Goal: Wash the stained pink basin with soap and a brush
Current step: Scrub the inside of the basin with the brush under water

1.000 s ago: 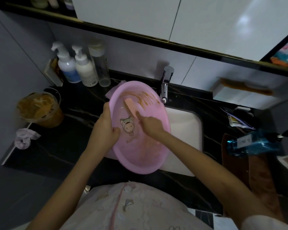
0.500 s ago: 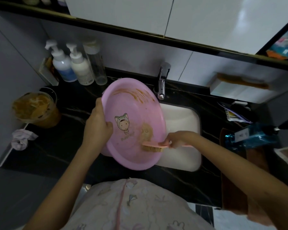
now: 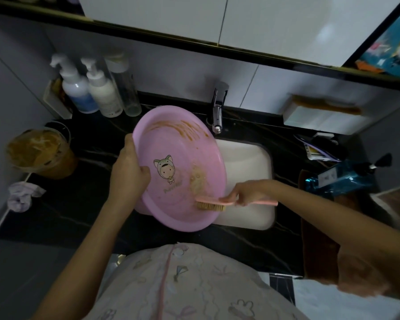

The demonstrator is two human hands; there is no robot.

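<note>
The pink basin (image 3: 171, 144) is tilted over the left part of the white sink (image 3: 247, 162), its inside facing me. Brown stains streak its upper inner wall, and a brown smear lies right of a cartoon figure at its bottom. My left hand (image 3: 131, 168) grips the basin's left rim, thumb inside. My right hand (image 3: 249, 191) holds the pink brush (image 3: 211, 202) by its handle. The bristles point down onto the basin's lower inner wall, just under the smear.
A chrome tap (image 3: 218, 107) stands behind the sink. Two pump bottles (image 3: 90, 88) and a clear bottle stand at the back left. A stained tub (image 3: 39, 153) and a crumpled cloth (image 3: 23, 192) lie left; a blue bottle (image 3: 340, 179) lies right on the black counter.
My right hand has drawn the brush from the basin's upper wall down to its lower wall. The basin has tipped more upright and the smear now shows near its bottom.
</note>
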